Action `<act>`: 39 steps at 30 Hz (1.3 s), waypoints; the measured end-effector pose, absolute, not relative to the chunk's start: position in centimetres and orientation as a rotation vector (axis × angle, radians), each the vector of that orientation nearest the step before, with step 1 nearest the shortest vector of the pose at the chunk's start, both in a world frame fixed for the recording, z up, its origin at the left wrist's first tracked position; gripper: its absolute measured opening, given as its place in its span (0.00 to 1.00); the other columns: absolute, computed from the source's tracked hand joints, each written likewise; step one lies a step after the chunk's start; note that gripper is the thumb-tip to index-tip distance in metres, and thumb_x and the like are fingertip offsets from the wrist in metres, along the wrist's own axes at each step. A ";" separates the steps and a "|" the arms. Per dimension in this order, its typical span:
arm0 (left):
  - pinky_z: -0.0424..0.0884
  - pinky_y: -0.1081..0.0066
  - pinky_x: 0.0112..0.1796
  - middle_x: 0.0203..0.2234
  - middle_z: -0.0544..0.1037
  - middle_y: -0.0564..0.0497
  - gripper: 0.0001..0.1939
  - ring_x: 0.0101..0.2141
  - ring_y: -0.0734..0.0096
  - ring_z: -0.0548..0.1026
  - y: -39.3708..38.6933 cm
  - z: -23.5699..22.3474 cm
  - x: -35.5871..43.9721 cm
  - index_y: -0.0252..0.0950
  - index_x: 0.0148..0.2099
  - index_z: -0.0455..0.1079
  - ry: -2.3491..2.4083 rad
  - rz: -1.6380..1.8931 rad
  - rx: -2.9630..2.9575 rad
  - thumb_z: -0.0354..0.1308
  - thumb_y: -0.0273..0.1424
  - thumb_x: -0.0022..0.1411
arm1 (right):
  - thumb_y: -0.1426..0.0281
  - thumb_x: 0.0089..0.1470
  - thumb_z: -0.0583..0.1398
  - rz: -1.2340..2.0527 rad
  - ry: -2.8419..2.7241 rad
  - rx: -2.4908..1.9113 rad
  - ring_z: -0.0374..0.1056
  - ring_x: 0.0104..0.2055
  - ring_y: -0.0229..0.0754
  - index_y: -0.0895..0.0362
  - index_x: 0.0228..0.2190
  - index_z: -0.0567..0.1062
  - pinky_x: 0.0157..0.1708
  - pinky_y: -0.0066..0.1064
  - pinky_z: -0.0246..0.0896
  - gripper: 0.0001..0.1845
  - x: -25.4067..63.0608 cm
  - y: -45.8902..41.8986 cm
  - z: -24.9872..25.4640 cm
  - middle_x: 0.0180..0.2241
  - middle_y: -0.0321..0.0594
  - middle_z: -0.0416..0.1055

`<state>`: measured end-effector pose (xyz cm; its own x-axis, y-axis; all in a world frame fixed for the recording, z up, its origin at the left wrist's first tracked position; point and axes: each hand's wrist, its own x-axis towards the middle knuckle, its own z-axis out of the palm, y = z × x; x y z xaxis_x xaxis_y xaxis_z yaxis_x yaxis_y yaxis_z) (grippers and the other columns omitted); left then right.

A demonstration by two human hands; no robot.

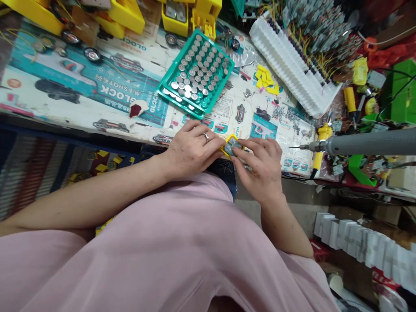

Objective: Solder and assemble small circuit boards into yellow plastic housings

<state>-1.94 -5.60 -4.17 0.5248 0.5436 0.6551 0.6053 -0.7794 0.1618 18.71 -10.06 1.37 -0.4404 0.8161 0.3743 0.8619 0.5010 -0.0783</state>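
Observation:
At the table's front edge I hold a small yellow plastic case with a grey inner plate (232, 145) between both hands. My left hand (196, 145) is closed on the case's left side, a ring on one finger. My right hand (260, 162) pinches it from the right, fingertips resting on the grey plate. Just beyond the hands lies a green tray (205, 109) with many round silver button cells (195, 78) in rows. Small yellow plastic pieces (266, 79) are heaped to the right of the tray.
A grey electric screwdriver (364, 143) hangs at the right, its bit pointing left. White foam racks (292, 65) and wired circuit boards (321, 26) stand back right. Loose screws (286, 115) lie near the racks. Yellow toy vehicle parts (125, 17) fill the back left.

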 end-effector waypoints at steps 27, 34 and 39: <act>0.72 0.64 0.37 0.41 0.83 0.47 0.09 0.40 0.63 0.80 -5.3 -3.6 -2.4 0.36 0.48 0.75 -0.833 -1.067 -2.718 0.56 0.29 0.67 | 0.66 0.66 0.58 -0.426 -2.644 -1.342 0.70 0.46 0.41 0.56 0.40 0.78 0.59 0.44 0.52 0.10 17.6 -9.8 3.2 0.43 0.35 0.81; 0.75 0.63 0.39 0.44 0.83 0.46 0.10 0.43 0.61 0.80 -5.2 -3.4 -2.5 0.37 0.48 0.75 -0.861 -1.063 -2.817 0.58 0.30 0.66 | 0.64 0.63 0.61 -0.342 -2.558 -1.454 0.66 0.53 0.45 0.52 0.43 0.77 0.62 0.47 0.50 0.09 18.0 -10.4 2.6 0.48 0.38 0.78; 0.76 0.62 0.44 0.47 0.82 0.45 0.11 0.47 0.61 0.79 -4.6 -3.2 -2.2 0.37 0.50 0.74 -0.708 -1.075 -2.905 0.57 0.29 0.66 | 0.63 0.64 0.59 -0.289 -2.531 -1.418 0.68 0.49 0.42 0.53 0.42 0.78 0.62 0.46 0.51 0.10 18.3 -10.3 1.7 0.43 0.36 0.78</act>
